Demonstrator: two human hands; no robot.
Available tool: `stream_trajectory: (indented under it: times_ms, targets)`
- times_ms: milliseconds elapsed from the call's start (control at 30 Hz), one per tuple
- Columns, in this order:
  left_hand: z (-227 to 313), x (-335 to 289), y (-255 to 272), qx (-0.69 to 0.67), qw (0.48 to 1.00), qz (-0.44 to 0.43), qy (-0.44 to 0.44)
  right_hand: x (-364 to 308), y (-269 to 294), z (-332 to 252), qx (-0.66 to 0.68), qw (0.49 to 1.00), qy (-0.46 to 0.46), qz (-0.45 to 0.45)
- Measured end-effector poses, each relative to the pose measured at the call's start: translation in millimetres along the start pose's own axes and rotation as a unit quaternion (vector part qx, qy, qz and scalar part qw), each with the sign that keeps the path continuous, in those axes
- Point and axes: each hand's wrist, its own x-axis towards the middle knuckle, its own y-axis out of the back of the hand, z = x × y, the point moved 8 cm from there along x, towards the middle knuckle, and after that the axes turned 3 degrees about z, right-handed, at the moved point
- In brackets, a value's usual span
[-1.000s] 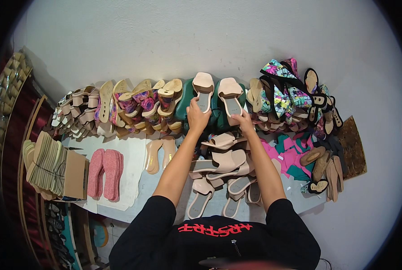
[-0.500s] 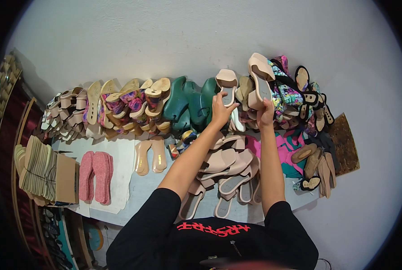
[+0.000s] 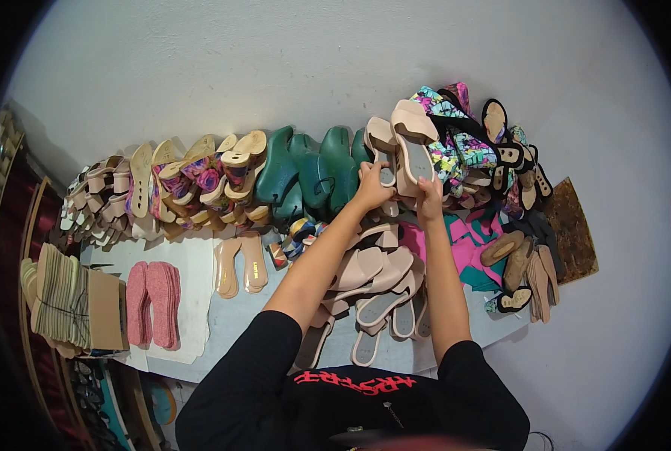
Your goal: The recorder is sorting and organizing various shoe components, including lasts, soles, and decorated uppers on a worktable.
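Above the far side of the table, two beige slide sandals with wide straps and grey insoles are held up next to each other. My left hand (image 3: 374, 188) is closed around the heel end of the left-hand sandal (image 3: 380, 134). The heel of the nearer, larger-looking sandal (image 3: 415, 124) is gripped by my right hand (image 3: 429, 199), its toe pointing away from me. That sandal partly covers the other one. Below my forearms lies a pile of similar beige sandals (image 3: 373, 274), some on their sides.
Green shoe lasts (image 3: 339, 169) and floral wedge sandals (image 3: 200, 169) line the wall to the left. Multicoloured sandals (image 3: 471, 150) are heaped at the right. Pink insoles (image 3: 153, 304), tan insoles (image 3: 254, 261) and a cardboard box (image 3: 108, 310) occupy the left. Pink and teal scraps (image 3: 467, 252) lie at right.
My right hand has brought its sandal leftward and slightly down, closing the gap to the one in my left hand. The whole view has shifted slightly.
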Motion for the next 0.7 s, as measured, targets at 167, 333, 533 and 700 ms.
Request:
stream_trajectory:
  times_ms: [167,333,533,700]
  targets:
    - [-8,1,2,0.048,0.998,-0.033,-0.001,1,-17,4,0.007,1.000,-0.019,-0.017]
    - [-2,-7,7,0.001,1.000,0.004,-0.022,8,-5,25,-0.051,0.997,-0.041,-0.041]
    - [-38,-11,56,-0.181,0.980,0.036,-0.074,-4,-75,77,-0.034,0.975,-0.181,-0.127]
    - [-64,-28,88,-0.491,0.830,0.052,0.259,8,-76,98,-0.096,0.978,-0.115,-0.146]
